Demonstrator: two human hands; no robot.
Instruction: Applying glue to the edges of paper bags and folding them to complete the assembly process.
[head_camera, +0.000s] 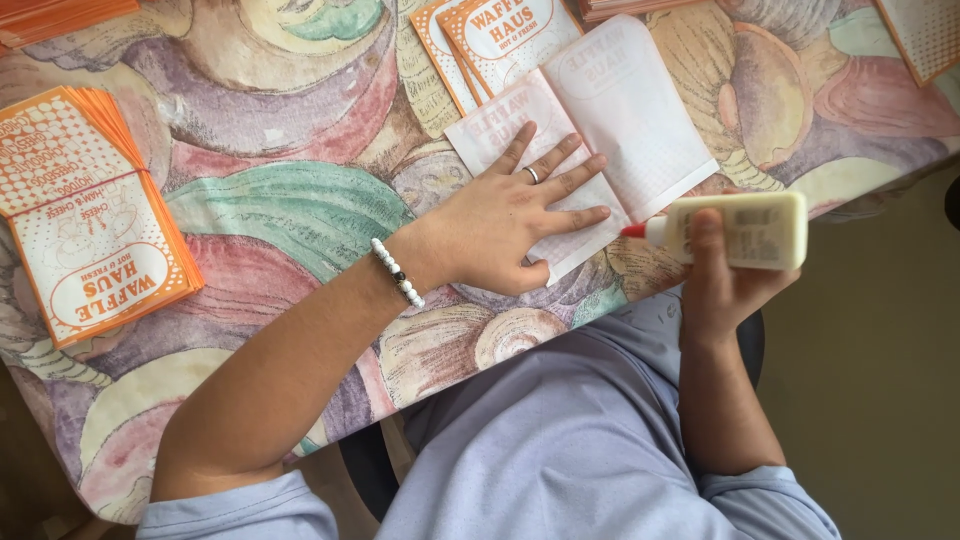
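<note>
Under everything lies the tablecloth (290, 130), a soft, smooth-looking sheet printed with big swirling shell shapes in mauve, teal and cream, draped over the table's edge towards my lap. On it, far to my left, sits a thick stack of flat paper bags (95, 215), orange-edged with a dotted white and orange print, its sheets fanned slightly at the side. More of the same printed bags (500, 35) lie overlapped at the top centre, and other stacks are cut off at the picture's corners.

In the middle rests the unfolded white paper bag (620, 110), thin enough that its print shows through faintly, creased along its length with one flap turned open. My left hand (515, 215) lies flat on it, fingers spread and pressing the paper down, gripping nothing; a ring and a white beaded bracelet (397, 272) are on that hand and wrist.

My right hand (720, 280) is wrapped around a cream plastic glue bottle (745, 230), held sideways, its red nozzle just beside the bag's near edge.
</note>
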